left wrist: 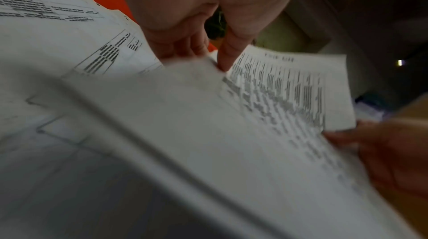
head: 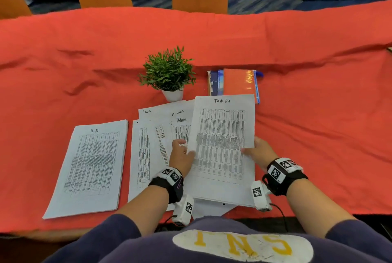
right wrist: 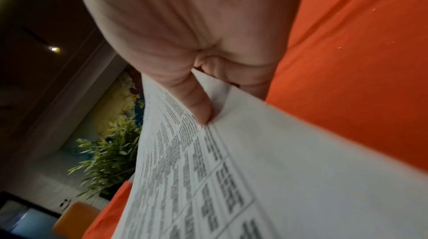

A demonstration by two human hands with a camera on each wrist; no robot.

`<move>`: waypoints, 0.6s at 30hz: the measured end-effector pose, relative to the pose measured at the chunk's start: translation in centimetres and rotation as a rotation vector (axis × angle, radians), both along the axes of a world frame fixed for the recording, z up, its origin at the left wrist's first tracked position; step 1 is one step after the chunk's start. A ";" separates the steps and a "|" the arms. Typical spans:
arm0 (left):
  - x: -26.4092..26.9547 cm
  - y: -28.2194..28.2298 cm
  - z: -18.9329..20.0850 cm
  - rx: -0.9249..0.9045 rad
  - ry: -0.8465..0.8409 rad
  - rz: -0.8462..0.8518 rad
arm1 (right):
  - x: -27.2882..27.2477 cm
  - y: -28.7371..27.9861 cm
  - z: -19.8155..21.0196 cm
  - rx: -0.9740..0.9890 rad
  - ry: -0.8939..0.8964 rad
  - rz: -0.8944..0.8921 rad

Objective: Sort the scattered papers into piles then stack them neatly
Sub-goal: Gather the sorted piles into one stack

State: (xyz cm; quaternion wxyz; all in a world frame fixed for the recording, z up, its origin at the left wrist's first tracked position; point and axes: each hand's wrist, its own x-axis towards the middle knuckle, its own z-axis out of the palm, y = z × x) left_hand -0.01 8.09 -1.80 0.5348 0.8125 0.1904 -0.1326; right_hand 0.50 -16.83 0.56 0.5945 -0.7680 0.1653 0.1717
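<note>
**"Task list" sheet lifted from the unsorted heap**

A sheet headed "Task list" (head: 222,135) is held up off the counter (head: 318,114) by both side edges — the left hand (head: 181,157) pinches its left edge, the right hand (head: 257,152) its right, thumb on top and fingers beneath, as the right wrist view shows. Held so, the heading stays readable, which is presumably how its pile is chosen.

Beneath and to the left, a fanned heap of loose sheets (head: 152,135) lies overlapping, headings "Admin" and "IT logs" showing; these are judged still unsorted. Further left, apart from the heap, a squared "HR" pile (head: 91,167) is already set down with its edges aligned.

A potted plant (head: 168,72) and a stack of notebooks (head: 233,82) with a blue pen are kept at the back, clear of the papers. No "Task list" pile can be made out yet — bare red cloth to the right may serve for one.
</note>
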 end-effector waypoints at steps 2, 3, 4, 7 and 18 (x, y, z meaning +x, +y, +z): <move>-0.1 0.1 -1.2 0.129 0.041 -0.076 | -0.1 -1.0 -0.3 -0.039 -0.014 -0.069; -0.1 0.3 -1.7 0.224 0.068 -0.109 | -0.2 -1.6 -0.3 -0.059 -0.017 -0.104; 0.0 0.6 -2.2 0.341 0.087 -0.132 | -0.2 -2.2 -0.4 -0.076 -0.020 -0.129; 0.3 1.3 -3.0 0.553 0.177 -0.129 | -0.3 -4.5 -1.0 -0.092 0.001 -0.201; 1.1 1.0 -3.9 0.458 0.070 -0.053 | 0.1 -7.2 -2.1 -0.105 0.026 -0.233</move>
